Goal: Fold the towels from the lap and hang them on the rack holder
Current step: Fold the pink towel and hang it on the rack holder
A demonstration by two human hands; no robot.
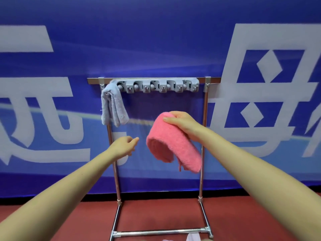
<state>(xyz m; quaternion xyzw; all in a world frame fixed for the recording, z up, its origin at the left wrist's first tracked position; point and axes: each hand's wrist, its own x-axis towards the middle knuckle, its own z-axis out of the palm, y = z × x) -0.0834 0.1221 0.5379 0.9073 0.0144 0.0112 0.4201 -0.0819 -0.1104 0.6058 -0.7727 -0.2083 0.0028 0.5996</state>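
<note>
From the head view, the right hand (180,123) is gripping the folded pink towel (173,145) at its top end, fingers and thumb curled round it, the rest draping down and to the left below the grip. Left of that grip and lower, the left hand (124,146) is hovering with loosely curled fingers, holding nothing, just apart from the towel. Above the grip, the grey rack holder (154,86) is sitting on the metal stand (204,136); a grey towel (112,106) is hanging at the holder's left end

A folded towel (171,145) hangs from the right hand's fingers (171,117), before the rack (203,136); another towel (112,105) hangs on the holder (156,86) up-left of them.
</note>
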